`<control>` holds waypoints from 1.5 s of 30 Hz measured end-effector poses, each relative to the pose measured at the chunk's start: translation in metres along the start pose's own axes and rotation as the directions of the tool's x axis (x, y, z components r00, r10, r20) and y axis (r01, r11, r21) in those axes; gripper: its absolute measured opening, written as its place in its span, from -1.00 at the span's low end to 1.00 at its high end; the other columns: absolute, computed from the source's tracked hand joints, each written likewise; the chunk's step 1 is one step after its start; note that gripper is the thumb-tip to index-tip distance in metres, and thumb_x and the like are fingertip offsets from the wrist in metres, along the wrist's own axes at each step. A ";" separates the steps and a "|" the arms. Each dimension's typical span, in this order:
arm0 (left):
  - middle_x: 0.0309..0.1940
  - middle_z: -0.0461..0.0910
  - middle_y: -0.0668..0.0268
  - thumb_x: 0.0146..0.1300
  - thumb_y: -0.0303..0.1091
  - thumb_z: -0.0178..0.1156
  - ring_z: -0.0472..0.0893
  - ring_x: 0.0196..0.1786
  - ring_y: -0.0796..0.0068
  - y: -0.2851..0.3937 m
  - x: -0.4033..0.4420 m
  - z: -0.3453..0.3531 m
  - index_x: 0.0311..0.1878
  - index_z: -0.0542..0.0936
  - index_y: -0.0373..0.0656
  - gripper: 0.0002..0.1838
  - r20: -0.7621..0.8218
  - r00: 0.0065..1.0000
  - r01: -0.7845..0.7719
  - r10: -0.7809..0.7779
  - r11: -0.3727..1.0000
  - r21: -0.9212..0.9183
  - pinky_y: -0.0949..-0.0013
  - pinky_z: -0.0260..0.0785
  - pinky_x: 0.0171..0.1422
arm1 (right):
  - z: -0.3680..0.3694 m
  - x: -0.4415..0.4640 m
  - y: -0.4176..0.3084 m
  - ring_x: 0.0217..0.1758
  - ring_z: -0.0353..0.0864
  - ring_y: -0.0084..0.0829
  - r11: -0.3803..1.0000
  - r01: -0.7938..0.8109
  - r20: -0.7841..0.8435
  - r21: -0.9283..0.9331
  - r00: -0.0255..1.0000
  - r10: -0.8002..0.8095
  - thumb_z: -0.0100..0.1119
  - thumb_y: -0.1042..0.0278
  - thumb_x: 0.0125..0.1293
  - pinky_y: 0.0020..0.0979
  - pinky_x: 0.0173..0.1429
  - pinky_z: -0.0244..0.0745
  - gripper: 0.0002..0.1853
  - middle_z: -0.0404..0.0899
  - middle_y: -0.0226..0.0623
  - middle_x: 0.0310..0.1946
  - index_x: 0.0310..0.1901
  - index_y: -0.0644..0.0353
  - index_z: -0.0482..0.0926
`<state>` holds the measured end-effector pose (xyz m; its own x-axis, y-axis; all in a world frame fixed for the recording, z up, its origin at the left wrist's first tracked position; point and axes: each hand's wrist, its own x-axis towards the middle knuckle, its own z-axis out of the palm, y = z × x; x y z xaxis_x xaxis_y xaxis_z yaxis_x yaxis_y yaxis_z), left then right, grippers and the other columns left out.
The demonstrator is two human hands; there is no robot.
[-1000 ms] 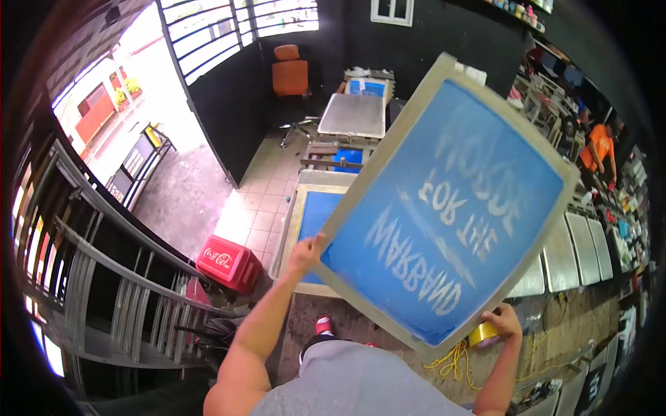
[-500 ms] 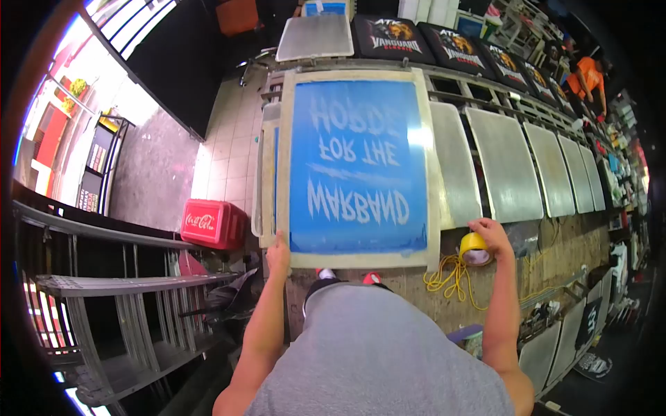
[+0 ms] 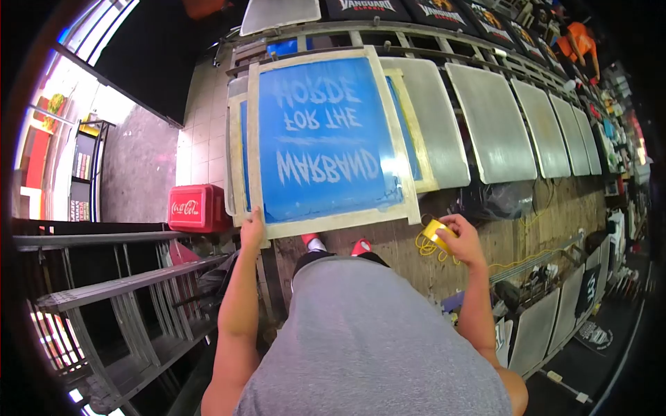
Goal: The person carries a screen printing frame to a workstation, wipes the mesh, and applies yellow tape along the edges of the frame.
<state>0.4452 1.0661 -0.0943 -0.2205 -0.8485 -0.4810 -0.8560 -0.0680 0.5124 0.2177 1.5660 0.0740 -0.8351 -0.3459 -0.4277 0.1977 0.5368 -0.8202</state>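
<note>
A framed blue screen (image 3: 326,139) with upside-down mirrored lettering lies flat in front of me, over another blue screen with a pale frame (image 3: 424,149) whose edges show on both sides. My left hand (image 3: 253,227) grips the near left corner of the upper frame, thumb on top. Near the frame's right corner, and apart from it, my right hand (image 3: 458,238) holds a roll of yellow tape (image 3: 436,234).
Metal platens (image 3: 491,125) run in a row to the right, with printed black shirts (image 3: 444,12) behind. A red cooler (image 3: 196,208) and a ladder (image 3: 132,277) are at left. Yellow cord (image 3: 506,265) lies on the wooden surface. A person in orange (image 3: 579,45) bends at far right.
The tilted screen has come down flat over the other screen, and my right hand has let go of its edge, keeping the tape. The view has turned right and downward.
</note>
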 end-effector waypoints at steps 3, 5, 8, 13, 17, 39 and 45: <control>0.06 0.64 -0.19 0.31 0.39 0.08 0.61 0.19 -0.13 0.011 -0.007 -0.022 0.11 0.58 -0.39 -0.16 0.131 0.977 -0.197 0.167 0.945 0.260 0.01 0.42 0.26 | 0.020 -0.017 -0.013 -0.08 0.66 -0.40 0.979 0.128 0.095 -0.159 0.989 -0.114 0.42 0.28 0.20 -0.35 0.09 0.50 -0.61 0.70 -0.26 -0.19 0.03 0.22 0.61; 0.05 0.65 -0.16 0.30 0.30 0.16 0.62 0.18 -0.12 0.041 -0.051 -0.049 0.11 0.57 -0.33 -0.25 0.100 0.963 -0.270 0.251 0.919 0.289 0.02 0.43 0.25 | 0.033 -0.018 -0.010 -0.09 0.64 -0.40 0.946 0.238 0.146 -0.220 0.967 -0.209 0.44 0.30 0.19 -0.35 0.05 0.51 -0.61 0.68 -0.25 -0.17 0.03 0.21 0.61; 0.04 0.66 -0.05 0.23 -0.08 0.39 0.63 0.17 -0.06 0.058 -0.093 -0.043 0.17 0.51 -0.19 -0.45 0.152 0.791 -0.611 0.593 0.781 0.131 0.04 0.44 0.24 | 0.053 -0.024 -0.015 0.02 0.61 -0.28 0.880 0.370 0.240 -0.298 0.921 -0.306 0.48 0.30 0.13 -0.22 0.15 0.48 -0.59 0.65 -0.24 -0.10 0.02 0.16 0.64; 0.33 0.44 0.01 0.11 -0.15 0.50 0.40 0.41 -0.01 0.134 -0.232 -0.012 0.32 0.45 -0.19 -0.26 0.589 0.098 -0.879 0.802 0.348 -0.326 0.08 0.26 0.47 | 0.073 -0.026 -0.061 0.20 0.52 -0.19 0.721 0.651 0.543 -0.236 0.704 -0.458 0.44 0.28 0.16 0.00 0.58 0.06 -0.58 0.62 -0.22 0.02 0.07 0.11 0.64; 0.40 0.33 -0.03 0.00 -0.23 0.56 0.37 0.41 -0.08 0.136 -0.253 0.011 0.19 0.54 -0.16 -0.34 0.597 0.064 -0.872 0.800 0.335 -0.356 0.07 0.28 0.48 | 0.058 -0.020 -0.085 0.33 0.46 -0.20 0.679 0.707 0.591 -0.196 0.638 -0.494 0.45 0.25 0.16 -0.03 0.62 0.02 -0.46 0.58 -0.23 0.17 0.20 0.09 0.56; 0.36 0.36 -0.02 -0.17 -0.65 0.40 0.47 0.37 -0.01 0.175 -0.283 -0.006 -0.26 0.70 -0.14 -0.68 0.260 -0.119 -0.959 0.958 -0.043 -0.280 0.15 0.48 0.38 | -0.004 -0.031 -0.087 0.18 0.61 -0.30 0.652 0.742 0.261 0.157 0.606 -0.752 -0.03 0.80 0.13 -0.32 0.19 0.54 -0.42 0.59 -0.18 0.11 0.14 0.08 0.68; 0.37 0.36 -0.02 -0.15 -0.64 0.40 0.47 0.38 -0.01 0.176 -0.284 -0.010 -0.26 0.70 -0.14 -0.69 0.276 -0.135 -0.950 0.951 -0.045 -0.308 0.15 0.47 0.39 | -0.007 -0.026 -0.095 -0.06 0.73 -0.26 0.586 0.799 0.228 0.137 0.550 -0.803 0.32 0.72 0.13 -0.37 0.02 0.63 -0.64 0.69 -0.21 -0.07 -0.04 0.17 0.74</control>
<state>0.3620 1.2901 0.1399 -0.9139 0.1950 0.3559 0.3925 0.6479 0.6529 0.2177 1.5295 0.1656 -0.5015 -0.7968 0.3371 -0.4809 -0.0672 -0.8742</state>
